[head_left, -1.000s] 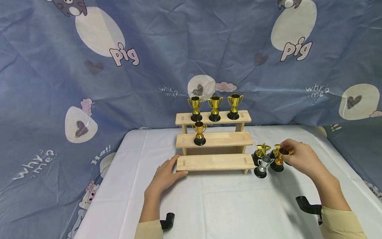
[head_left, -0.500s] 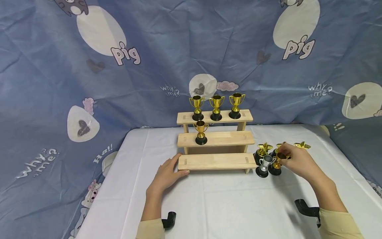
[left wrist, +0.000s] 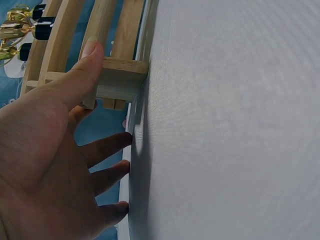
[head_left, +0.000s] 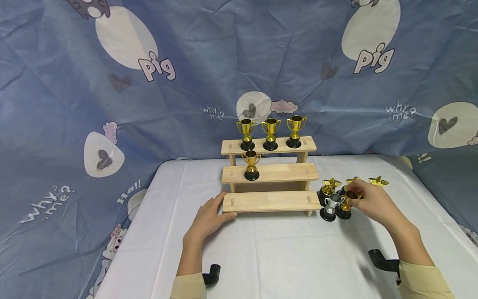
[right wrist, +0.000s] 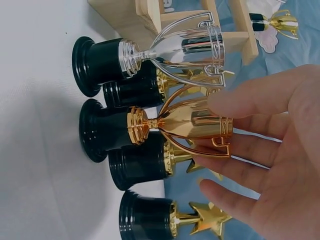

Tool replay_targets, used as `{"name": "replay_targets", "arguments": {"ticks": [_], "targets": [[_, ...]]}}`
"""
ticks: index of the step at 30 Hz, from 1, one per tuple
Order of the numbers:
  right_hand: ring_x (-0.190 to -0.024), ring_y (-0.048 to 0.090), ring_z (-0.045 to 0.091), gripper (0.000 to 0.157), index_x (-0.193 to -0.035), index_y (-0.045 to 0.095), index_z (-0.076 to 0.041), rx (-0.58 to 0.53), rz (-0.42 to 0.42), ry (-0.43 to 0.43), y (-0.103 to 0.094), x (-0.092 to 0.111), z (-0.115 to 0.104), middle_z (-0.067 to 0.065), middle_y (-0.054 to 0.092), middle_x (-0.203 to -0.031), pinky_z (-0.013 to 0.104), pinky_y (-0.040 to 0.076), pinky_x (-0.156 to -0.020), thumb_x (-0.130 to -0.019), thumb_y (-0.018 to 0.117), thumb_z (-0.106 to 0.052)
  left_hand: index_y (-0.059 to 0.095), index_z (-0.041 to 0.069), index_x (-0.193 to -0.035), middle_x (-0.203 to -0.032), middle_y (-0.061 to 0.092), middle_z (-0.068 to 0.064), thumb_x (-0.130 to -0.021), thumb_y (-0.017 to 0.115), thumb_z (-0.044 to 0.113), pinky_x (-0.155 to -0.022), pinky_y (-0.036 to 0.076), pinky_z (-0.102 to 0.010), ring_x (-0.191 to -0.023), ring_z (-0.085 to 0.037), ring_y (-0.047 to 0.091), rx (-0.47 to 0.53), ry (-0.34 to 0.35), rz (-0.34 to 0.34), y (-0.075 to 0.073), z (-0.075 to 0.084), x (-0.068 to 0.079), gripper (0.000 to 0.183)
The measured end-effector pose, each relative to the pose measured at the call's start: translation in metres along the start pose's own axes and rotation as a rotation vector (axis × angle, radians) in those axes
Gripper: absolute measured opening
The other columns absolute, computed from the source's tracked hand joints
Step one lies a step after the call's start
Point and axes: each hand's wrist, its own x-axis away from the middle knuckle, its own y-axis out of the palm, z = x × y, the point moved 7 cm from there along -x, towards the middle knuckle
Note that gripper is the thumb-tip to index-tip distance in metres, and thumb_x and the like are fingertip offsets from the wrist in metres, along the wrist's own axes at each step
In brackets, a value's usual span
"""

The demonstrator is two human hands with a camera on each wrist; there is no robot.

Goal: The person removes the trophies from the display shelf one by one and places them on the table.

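My right hand (head_left: 367, 197) pinches the cup of a copper-gold trophy (right wrist: 192, 120) between thumb and fingers. This trophy stands upright right beside a silver trophy cup (head_left: 328, 207) on the white cloth. Behind these two are several gold star trophies (right wrist: 202, 217) with black bases, partly hidden by the hand in the head view. At the other side my left hand (head_left: 207, 218) grips the left end of the lowest step on a three-step wooden stand (head_left: 272, 201), thumb in front and index finger behind; its other fingers are spread.
Three gold trophy cups (head_left: 270, 132) stand on the stand's top step. One copper-gold cup (head_left: 252, 164) is at the left of the middle step. A blue printed cloth (head_left: 186, 91) hangs behind the white-covered table (head_left: 280, 257).
My right hand has brought the copper-gold trophy slightly left and closer to the silver one, uncovering a star trophy at the right. The left hand keeps its hold on the stand.
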Motion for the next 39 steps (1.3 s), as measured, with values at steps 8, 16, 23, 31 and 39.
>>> {"name": "replay_targets", "arguments": {"ticks": [8,16,23,31,39], "targets": [[-0.094,0.066,0.037,0.031,-0.109,0.066,-0.005,-0.002,-0.012,0.021,0.001,0.002,0.001,0.019,0.07,-0.101,0.049,0.051,-0.073,-0.081,0.076,-0.015,0.037,0.037,-0.152,-0.156,0.044,-0.011,-0.078,0.072,0.065,-0.117,0.016,-0.072,-0.147,-0.041,0.034,-0.003,0.006,0.004,-0.001,0.0,0.0,0.086],[-0.095,0.066,0.038,0.034,-0.113,0.065,-0.004,-0.007,-0.012,0.011,0.002,0.003,0.002,0.02,0.071,-0.102,0.05,0.051,-0.074,-0.083,0.075,-0.016,0.037,0.038,-0.152,-0.155,0.045,-0.012,-0.078,0.073,0.064,-0.116,0.019,-0.073,-0.145,-0.042,0.036,-0.008,0.009,0.006,-0.002,0.001,0.0,0.086],[-0.1,0.065,0.042,0.041,-0.123,0.062,-0.003,-0.013,-0.019,-0.004,0.001,0.005,0.001,0.023,0.069,-0.107,0.053,0.052,-0.076,-0.085,0.071,-0.013,0.038,0.035,-0.152,-0.155,0.045,-0.012,-0.08,0.073,0.062,-0.117,0.017,-0.072,-0.146,-0.041,0.035,-0.005,0.011,0.007,-0.001,0.001,0.0,0.085],[-0.104,0.063,0.043,0.046,-0.129,0.06,-0.004,-0.029,-0.023,-0.006,0.0,0.006,-0.002,0.024,0.068,-0.112,0.056,0.051,-0.08,-0.084,0.071,-0.012,0.038,0.035,-0.152,-0.155,0.045,-0.012,-0.08,0.074,0.06,-0.117,0.017,-0.072,-0.147,-0.042,0.034,0.002,0.008,0.007,-0.002,0.002,0.001,0.084],[-0.108,0.063,0.044,0.046,-0.13,0.059,-0.003,-0.033,-0.019,-0.016,-0.005,0.005,-0.009,0.025,0.068,-0.117,0.056,0.052,-0.08,-0.087,0.069,-0.013,0.039,0.034,-0.151,-0.154,0.046,-0.011,-0.08,0.074,0.059,-0.116,0.018,-0.072,-0.146,-0.042,0.036,-0.001,0.013,0.013,-0.001,0.003,0.001,0.083]]}}
